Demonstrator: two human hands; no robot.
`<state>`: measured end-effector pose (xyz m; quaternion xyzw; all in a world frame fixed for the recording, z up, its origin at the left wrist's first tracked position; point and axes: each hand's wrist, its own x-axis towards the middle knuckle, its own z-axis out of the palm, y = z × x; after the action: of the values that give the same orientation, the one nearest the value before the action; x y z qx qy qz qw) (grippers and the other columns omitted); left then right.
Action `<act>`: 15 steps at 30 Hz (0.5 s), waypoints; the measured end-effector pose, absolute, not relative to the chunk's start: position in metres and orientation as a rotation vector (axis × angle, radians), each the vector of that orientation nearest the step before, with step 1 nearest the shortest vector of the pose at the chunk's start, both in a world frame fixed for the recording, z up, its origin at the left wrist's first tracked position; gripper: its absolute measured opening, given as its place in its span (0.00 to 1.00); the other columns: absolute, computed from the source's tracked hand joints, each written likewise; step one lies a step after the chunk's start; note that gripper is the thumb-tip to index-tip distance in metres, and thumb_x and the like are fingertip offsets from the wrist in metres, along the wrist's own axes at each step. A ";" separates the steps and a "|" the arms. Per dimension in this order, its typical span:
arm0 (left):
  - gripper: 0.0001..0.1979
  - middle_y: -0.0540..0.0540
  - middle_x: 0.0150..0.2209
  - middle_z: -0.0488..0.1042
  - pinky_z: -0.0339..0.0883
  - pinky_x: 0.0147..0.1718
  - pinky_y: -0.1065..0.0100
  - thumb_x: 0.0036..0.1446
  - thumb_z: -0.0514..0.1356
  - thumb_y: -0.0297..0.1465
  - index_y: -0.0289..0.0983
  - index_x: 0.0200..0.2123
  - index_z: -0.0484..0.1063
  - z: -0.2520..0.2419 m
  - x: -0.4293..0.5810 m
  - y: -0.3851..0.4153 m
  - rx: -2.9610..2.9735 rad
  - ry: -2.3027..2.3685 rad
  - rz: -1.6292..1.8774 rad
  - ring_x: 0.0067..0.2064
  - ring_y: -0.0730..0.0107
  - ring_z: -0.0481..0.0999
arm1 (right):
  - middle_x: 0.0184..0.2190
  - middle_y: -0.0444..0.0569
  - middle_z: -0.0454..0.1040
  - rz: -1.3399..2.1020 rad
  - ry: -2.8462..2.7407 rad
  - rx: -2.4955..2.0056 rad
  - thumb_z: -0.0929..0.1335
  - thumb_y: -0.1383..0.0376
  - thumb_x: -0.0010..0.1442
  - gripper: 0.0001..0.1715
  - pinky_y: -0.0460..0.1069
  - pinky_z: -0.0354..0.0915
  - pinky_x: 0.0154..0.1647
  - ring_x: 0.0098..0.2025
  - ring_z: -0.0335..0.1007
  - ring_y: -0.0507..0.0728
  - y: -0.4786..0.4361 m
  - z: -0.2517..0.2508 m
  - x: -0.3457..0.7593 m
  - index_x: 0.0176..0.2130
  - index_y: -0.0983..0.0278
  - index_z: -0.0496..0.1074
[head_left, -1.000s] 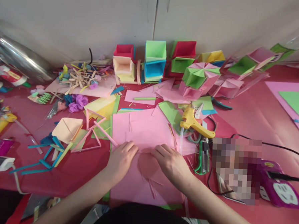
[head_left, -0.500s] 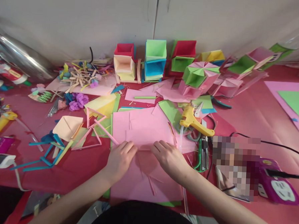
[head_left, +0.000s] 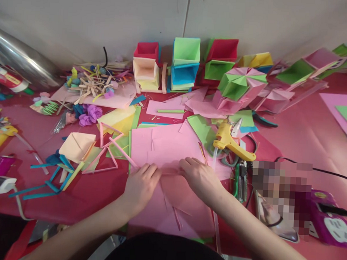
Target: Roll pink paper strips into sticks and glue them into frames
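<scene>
A small pink paper sheet [head_left: 172,159] lies over larger pink sheets [head_left: 145,225] in front of me. My left hand [head_left: 143,184] has its fingers curled down on the near left edge of the small sheet. At the right end of that edge my right hand [head_left: 198,176] pinches the paper, fingers bent. The near edge between the hands looks folded or rolled. Thin pink paper strips [head_left: 177,218] lie on the sheets nearer to me. Folded pink strips [head_left: 113,167] rest left of my left hand. My fingertips are partly hidden.
A yellow glue gun [head_left: 229,140], a utility knife [head_left: 242,180] and scissors [head_left: 236,127] lie to the right. Colourful paper boxes [head_left: 183,74] stand along the wall. Blue paper strips [head_left: 54,186] lie left. A purple power strip [head_left: 328,223] and a phone [head_left: 284,229] are at the right.
The camera view has shifted slightly. My right hand appears a little farther from my left; both hands stay on the pink paper's edge.
</scene>
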<state>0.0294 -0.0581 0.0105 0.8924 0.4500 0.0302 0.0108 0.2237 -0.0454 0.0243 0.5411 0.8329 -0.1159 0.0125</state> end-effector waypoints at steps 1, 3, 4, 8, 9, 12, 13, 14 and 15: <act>0.08 0.48 0.34 0.72 0.63 0.29 0.65 0.57 0.52 0.23 0.36 0.38 0.69 0.011 0.030 -0.058 2.764 1.419 0.094 0.35 0.64 0.70 | 0.28 0.47 0.69 -0.318 2.647 1.699 0.64 0.71 0.58 0.04 0.47 0.51 0.26 0.31 0.64 0.54 -0.049 0.021 0.225 0.32 0.65 0.67; 0.08 0.48 0.33 0.71 0.63 0.30 0.65 0.57 0.52 0.23 0.37 0.38 0.69 0.011 0.030 -0.058 2.728 1.455 0.090 0.36 0.64 0.70 | 0.28 0.47 0.69 -0.220 2.781 1.702 0.63 0.71 0.59 0.06 0.47 0.53 0.28 0.31 0.62 0.54 -0.057 0.015 0.228 0.30 0.65 0.67; 0.08 0.48 0.33 0.71 0.63 0.31 0.65 0.57 0.52 0.24 0.37 0.38 0.68 0.011 0.030 -0.058 2.718 1.467 0.083 0.36 0.64 0.70 | 0.28 0.48 0.68 -0.184 2.848 1.688 0.62 0.71 0.60 0.07 0.48 0.54 0.29 0.30 0.61 0.54 -0.060 0.013 0.229 0.30 0.65 0.67; 0.07 0.48 0.33 0.70 0.63 0.29 0.66 0.57 0.52 0.23 0.37 0.35 0.68 0.012 0.029 -0.056 2.711 1.460 0.015 0.35 0.65 0.70 | 0.30 0.49 0.69 -0.202 3.021 1.526 0.59 0.73 0.61 0.11 0.48 0.57 0.33 0.33 0.60 0.55 -0.066 0.009 0.236 0.35 0.67 0.69; 0.07 0.48 0.33 0.70 0.63 0.29 0.66 0.57 0.52 0.22 0.37 0.35 0.68 0.012 0.029 -0.055 2.714 1.447 0.001 0.35 0.65 0.70 | 0.31 0.50 0.69 -0.211 3.040 1.487 0.59 0.73 0.61 0.11 0.48 0.57 0.34 0.34 0.61 0.55 -0.066 0.009 0.237 0.36 0.68 0.69; 0.07 0.48 0.34 0.69 0.63 0.29 0.66 0.56 0.52 0.22 0.37 0.34 0.68 0.015 0.030 -0.050 2.715 1.409 -0.040 0.36 0.65 0.69 | 0.32 0.50 0.69 -0.197 3.037 1.458 0.61 0.72 0.60 0.09 0.48 0.58 0.33 0.35 0.60 0.56 -0.063 0.011 0.240 0.34 0.67 0.70; 0.07 0.48 0.34 0.69 0.63 0.29 0.66 0.56 0.52 0.22 0.37 0.34 0.68 0.016 0.030 -0.049 2.714 1.401 -0.055 0.36 0.65 0.69 | 0.31 0.49 0.69 -0.187 3.030 1.463 0.61 0.72 0.60 0.08 0.48 0.58 0.33 0.34 0.60 0.55 -0.063 0.012 0.239 0.33 0.67 0.70; 0.07 0.48 0.34 0.69 0.63 0.29 0.66 0.56 0.52 0.22 0.38 0.34 0.67 0.017 0.031 -0.047 2.714 1.393 -0.071 0.36 0.65 0.69 | 0.31 0.49 0.69 -0.173 3.018 1.478 0.62 0.72 0.59 0.08 0.48 0.58 0.32 0.34 0.60 0.55 -0.063 0.012 0.238 0.33 0.67 0.70; 0.07 0.48 0.34 0.69 0.63 0.29 0.66 0.57 0.52 0.22 0.38 0.33 0.67 0.017 0.030 -0.046 2.713 1.387 -0.082 0.36 0.65 0.69 | 0.31 0.49 0.69 -0.155 3.001 1.499 0.62 0.73 0.59 0.08 0.48 0.57 0.32 0.33 0.60 0.55 -0.063 0.012 0.237 0.32 0.67 0.70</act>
<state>0.0305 -0.0460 0.0167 0.8891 0.4546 -0.0267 0.0468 0.2368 -0.0634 0.0122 0.4438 0.8884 -0.0460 -0.1081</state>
